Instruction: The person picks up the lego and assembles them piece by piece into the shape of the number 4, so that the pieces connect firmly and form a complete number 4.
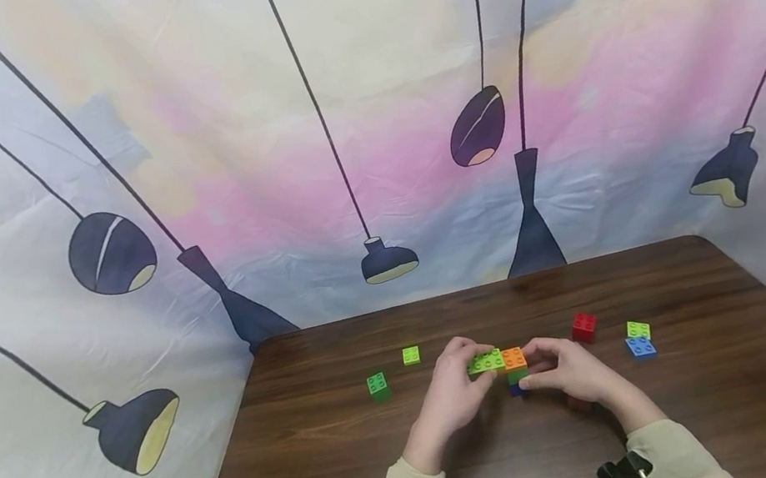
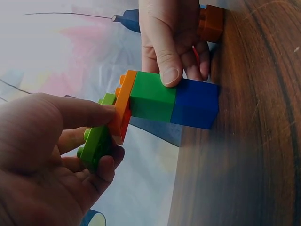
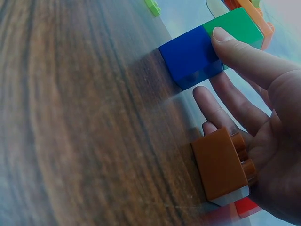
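Note:
My left hand [image 1: 448,393] pinches a lime green toy building brick [image 2: 96,141] between thumb and fingers, its studs facing up. The lime brick meets the edge of a thin orange brick [image 1: 513,357], which tops an upright stack. Under the orange one come a green brick [image 2: 153,96] and, lowest, a dark blue brick [image 2: 195,103], close over the tabletop. With its thumb across the joint of green and blue, my right hand [image 1: 574,369] grips the stack from the right, fingers on the far side. Just beside that hand a brown brick [image 3: 218,165] stands on the table.
Left of the hands lie a green brick [image 1: 378,387] and a flat lime brick [image 1: 411,355]. A red brick [image 1: 584,327] stands behind the right hand, with a lime brick [image 1: 638,329] and blue brick [image 1: 640,347] farther right. The wooden table [image 1: 300,473] ends against a printed cloth [image 1: 368,148].

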A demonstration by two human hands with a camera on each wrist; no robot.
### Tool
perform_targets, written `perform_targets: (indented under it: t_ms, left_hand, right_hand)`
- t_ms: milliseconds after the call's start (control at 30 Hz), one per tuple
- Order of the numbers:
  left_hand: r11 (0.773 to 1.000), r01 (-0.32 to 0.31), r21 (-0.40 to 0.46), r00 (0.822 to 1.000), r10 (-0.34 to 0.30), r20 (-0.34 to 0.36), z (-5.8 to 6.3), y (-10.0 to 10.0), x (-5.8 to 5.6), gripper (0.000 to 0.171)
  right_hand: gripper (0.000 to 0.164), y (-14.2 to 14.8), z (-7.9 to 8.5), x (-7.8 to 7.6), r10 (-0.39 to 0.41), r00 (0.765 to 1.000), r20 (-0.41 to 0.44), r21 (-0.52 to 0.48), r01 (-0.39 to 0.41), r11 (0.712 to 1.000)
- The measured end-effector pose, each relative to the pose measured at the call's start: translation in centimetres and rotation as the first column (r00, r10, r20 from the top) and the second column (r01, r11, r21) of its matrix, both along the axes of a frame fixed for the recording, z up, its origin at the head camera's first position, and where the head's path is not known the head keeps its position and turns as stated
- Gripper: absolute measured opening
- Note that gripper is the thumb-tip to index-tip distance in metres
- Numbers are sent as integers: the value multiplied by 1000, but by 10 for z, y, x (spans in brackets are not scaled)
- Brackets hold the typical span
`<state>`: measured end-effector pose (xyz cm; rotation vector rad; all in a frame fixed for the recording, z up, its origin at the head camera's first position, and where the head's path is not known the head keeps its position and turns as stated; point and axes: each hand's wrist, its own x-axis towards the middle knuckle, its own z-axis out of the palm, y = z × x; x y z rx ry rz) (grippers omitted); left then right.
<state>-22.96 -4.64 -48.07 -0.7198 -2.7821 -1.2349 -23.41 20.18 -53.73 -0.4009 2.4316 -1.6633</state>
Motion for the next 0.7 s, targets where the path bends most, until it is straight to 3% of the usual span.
perform_targets:
  t_ms: [700]
  left_hand:
    - [997, 34, 67, 999, -36, 32, -7, -4, -5, 28]
  right_hand:
    - [38, 0, -1, 0, 2, 1000, 9, 1, -2, 1000]
